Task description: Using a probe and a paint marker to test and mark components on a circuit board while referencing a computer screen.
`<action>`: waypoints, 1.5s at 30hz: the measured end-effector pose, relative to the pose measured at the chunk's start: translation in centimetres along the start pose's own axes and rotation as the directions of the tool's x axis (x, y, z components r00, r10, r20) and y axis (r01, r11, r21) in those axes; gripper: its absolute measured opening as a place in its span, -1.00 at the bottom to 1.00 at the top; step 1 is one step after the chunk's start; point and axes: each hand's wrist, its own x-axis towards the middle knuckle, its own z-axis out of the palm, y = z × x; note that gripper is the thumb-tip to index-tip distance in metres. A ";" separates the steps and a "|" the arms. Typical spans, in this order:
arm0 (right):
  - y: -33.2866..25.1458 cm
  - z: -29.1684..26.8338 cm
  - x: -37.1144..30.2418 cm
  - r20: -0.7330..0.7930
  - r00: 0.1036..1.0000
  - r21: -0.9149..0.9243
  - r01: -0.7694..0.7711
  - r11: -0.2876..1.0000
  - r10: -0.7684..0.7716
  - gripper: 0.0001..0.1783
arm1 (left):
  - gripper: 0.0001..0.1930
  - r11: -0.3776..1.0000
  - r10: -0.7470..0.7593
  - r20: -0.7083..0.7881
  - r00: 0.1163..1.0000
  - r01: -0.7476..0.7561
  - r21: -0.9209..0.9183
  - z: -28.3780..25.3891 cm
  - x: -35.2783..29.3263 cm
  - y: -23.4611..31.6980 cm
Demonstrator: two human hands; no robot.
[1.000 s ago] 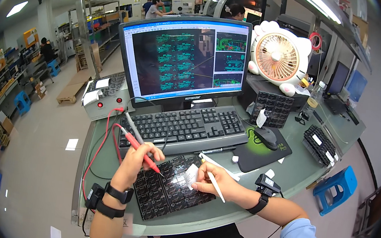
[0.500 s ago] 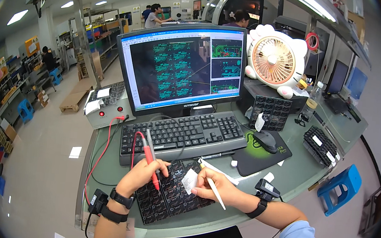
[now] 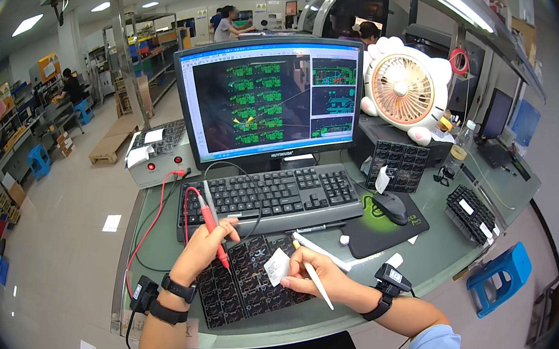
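My left hand is closed around a red test probe, its tip pointing down at a black circuit board panel. Beside the red probe, a grey probe also sticks up from this hand. Whether the red tip touches the board cannot be made out. Over the panel's right part, my right hand pinches a small white paper label. A slim white pen-like stick with a yellowish end lies across the same fingers.
Behind the panel are a black keyboard and a monitor with a board drawing. To the right are a mouse, an upright board panel, a fan and stacked black boards. A red lead runs along the left.
My left hand has shifted slightly left with the probes. On the monitor, the drawing has turned from teal to green, with a yellow mark low on it. My right hand has barely moved.
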 end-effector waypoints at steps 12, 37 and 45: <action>-2.1 -0.8 0.3 -0.052 0.997 0.198 0.059 0.978 -0.050 -0.82 | -0.67 0.987 -0.009 0.134 0.991 0.030 -0.156 -3.9 -1.4 2.4; -0.3 -8.4 5.2 -0.014 0.997 -0.447 0.067 0.892 -0.082 -0.81 | -0.66 0.649 -0.084 -0.072 0.994 0.000 -0.761 -0.6 1.1 -2.1; 0.3 -9.1 5.0 -0.011 0.961 -0.787 0.162 0.596 -0.276 -0.77 | -0.64 0.726 -0.054 0.029 0.998 0.059 -0.685 1.1 0.5 -1.5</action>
